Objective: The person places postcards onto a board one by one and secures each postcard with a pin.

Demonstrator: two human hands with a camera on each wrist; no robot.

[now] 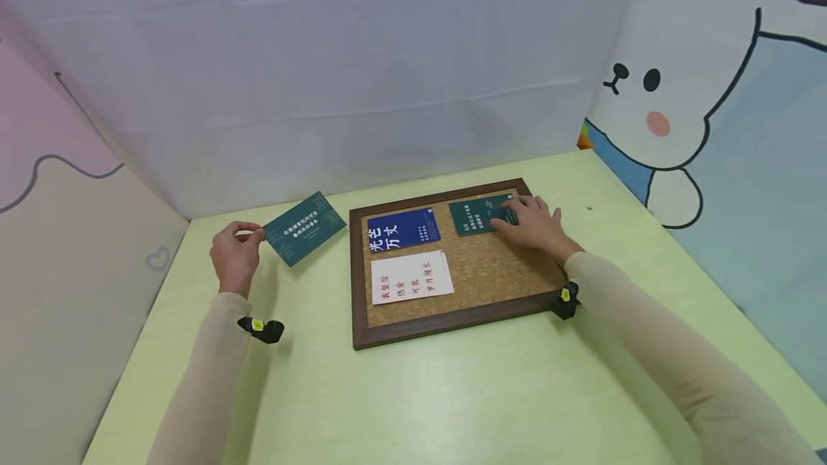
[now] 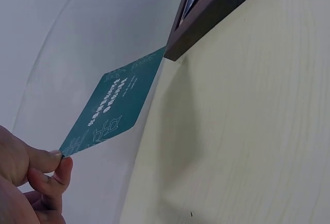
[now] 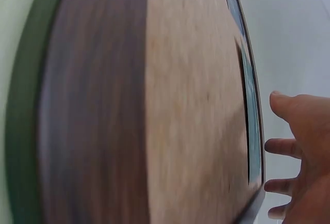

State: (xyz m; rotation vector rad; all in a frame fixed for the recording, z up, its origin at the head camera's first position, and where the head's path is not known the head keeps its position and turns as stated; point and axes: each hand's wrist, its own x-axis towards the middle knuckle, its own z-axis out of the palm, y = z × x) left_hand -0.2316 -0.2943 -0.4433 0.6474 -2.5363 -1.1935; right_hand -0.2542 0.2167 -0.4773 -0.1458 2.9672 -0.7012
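My left hand point(image 1: 237, 253) pinches a dark green card point(image 1: 306, 228) with white writing by one corner, between thumb and fingers. In the left wrist view that card point(image 2: 116, 100) is tilted up above the table. My right hand point(image 1: 533, 227) is over the right end of another green card point(image 1: 470, 219) on the framed corkboard point(image 1: 491, 275), hiding part of it. The right wrist view shows the right hand point(image 3: 307, 146) with thumb and fingers spread and nothing held; whether a fingertip touches the card I cannot tell.
A blue card point(image 1: 413, 224) and a white card point(image 1: 420, 280) with red writing lie on the left half of the corkboard. The board sits on a pale yellow-green table point(image 1: 420, 400). White cloth point(image 1: 388, 92) hangs behind, with a cartoon-printed wall point(image 1: 743, 185) at right.
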